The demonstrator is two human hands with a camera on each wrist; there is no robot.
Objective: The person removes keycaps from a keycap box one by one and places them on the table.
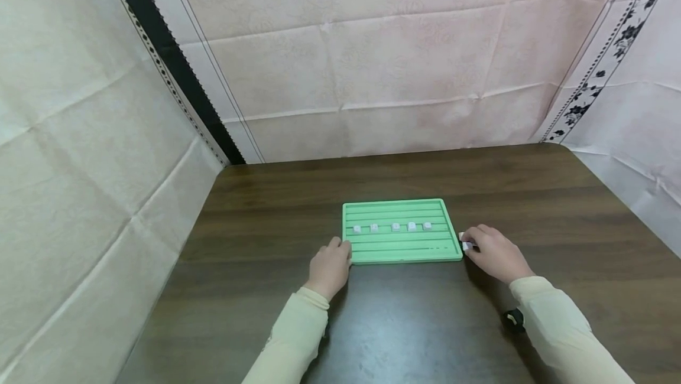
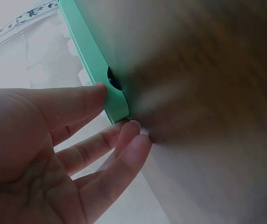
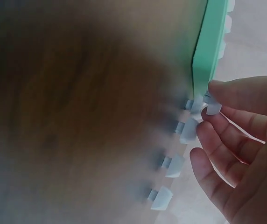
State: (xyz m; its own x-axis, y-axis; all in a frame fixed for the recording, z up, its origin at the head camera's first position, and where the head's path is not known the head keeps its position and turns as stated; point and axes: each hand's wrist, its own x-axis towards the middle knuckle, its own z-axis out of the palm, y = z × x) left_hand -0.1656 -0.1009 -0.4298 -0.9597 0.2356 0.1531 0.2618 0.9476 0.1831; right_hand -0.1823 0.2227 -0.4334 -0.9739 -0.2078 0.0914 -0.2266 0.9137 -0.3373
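Observation:
A green ridged tray [image 1: 401, 244] lies on the table, with several small white keycap-like pieces [image 1: 396, 227] in a row across its middle. My left hand [image 1: 330, 269] holds the tray's near left corner; in the left wrist view, the thumb presses one side and the fingertips meet the corner. Just off the tray's right edge, my right hand [image 1: 497, 254] pinches a small white keycap-like piece [image 3: 213, 108] between thumb and index finger. Several similar white pieces [image 3: 174, 166] stand on the table beside that hand, seen in the right wrist view; the hand mostly hides them from the head view.
The dark wooden table [image 1: 404, 325] has a rounded far right corner. Pale cloth [image 1: 393, 65] hangs behind it and along both sides. A dark round object [image 1: 514, 319] shows at the right sleeve's cuff.

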